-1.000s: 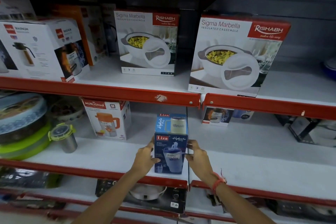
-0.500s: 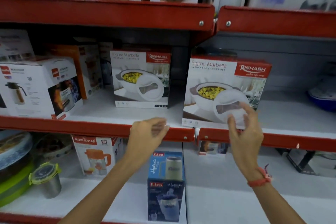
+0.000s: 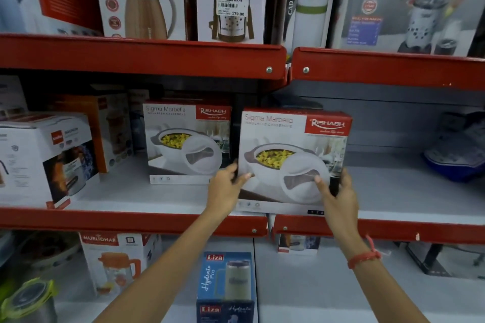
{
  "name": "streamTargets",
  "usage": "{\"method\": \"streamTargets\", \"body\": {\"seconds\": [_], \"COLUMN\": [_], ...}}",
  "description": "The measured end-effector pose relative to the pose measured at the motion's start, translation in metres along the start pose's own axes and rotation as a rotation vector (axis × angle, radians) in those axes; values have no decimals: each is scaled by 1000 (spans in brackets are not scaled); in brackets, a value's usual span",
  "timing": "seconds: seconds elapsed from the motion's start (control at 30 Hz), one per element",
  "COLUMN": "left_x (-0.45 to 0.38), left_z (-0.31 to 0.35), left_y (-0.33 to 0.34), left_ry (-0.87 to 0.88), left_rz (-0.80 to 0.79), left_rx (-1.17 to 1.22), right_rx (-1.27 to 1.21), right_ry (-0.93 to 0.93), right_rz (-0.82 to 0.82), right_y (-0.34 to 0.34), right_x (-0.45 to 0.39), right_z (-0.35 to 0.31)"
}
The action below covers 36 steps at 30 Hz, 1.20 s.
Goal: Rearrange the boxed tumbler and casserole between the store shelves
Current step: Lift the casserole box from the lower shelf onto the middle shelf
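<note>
A white and red casserole box (image 3: 291, 149) stands at the front of the middle shelf (image 3: 131, 220). My left hand (image 3: 227, 189) grips its lower left edge, thumb on the front. My right hand (image 3: 338, 191) grips its lower right edge, wearing a red thread at the wrist. A second, identical casserole box (image 3: 186, 139) stands to its left, further back. The blue boxed tumbler (image 3: 227, 286) stands upright on the lower shelf (image 3: 315, 291), between my forearms, with no hand on it.
A white kettle box (image 3: 44, 157) and an orange box (image 3: 105, 128) fill the middle shelf's left. A blue dish (image 3: 456, 157) lies at its right. The top shelf holds flask and blender boxes (image 3: 228, 0). A jug box (image 3: 115, 262) and a steel container (image 3: 29, 301) sit below.
Both hands let go of the boxed tumbler on the lower shelf, rose to the middle shelf and closed on the right casserole box. My view tilted upward.
</note>
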<state>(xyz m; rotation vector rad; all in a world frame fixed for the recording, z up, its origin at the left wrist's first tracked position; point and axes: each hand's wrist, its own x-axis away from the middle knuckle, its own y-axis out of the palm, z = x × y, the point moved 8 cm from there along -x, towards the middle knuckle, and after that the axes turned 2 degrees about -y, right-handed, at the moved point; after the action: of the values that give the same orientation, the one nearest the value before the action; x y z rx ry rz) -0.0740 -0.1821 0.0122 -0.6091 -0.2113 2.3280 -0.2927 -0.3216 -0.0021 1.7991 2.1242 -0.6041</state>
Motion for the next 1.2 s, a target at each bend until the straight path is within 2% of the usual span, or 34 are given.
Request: {"method": "streamTargets", "body": {"seconds": [0.1, 0.37, 0.57, 0.9, 1.2], "left_x": [10, 41, 81, 148, 134], "left_z": [-4, -22, 0, 19, 11], "left_y": [-38, -154, -211, -246, -246], "left_ry": [38, -1, 4, -37, -37], "left_rz": [50, 191, 241, 280, 220], "left_rx": [9, 45, 45, 160, 218], "right_rx": [-17, -123, -153, -222, -235], "right_ry": [-29, -131, -200, -210, -235], "right_rz": [-61, -246, -300, -210, -164], "right_y": [19, 96, 106, 48, 52], "right_x": [6, 44, 75, 132, 137], "right_z": [-12, -64, -106, -141, -142]}}
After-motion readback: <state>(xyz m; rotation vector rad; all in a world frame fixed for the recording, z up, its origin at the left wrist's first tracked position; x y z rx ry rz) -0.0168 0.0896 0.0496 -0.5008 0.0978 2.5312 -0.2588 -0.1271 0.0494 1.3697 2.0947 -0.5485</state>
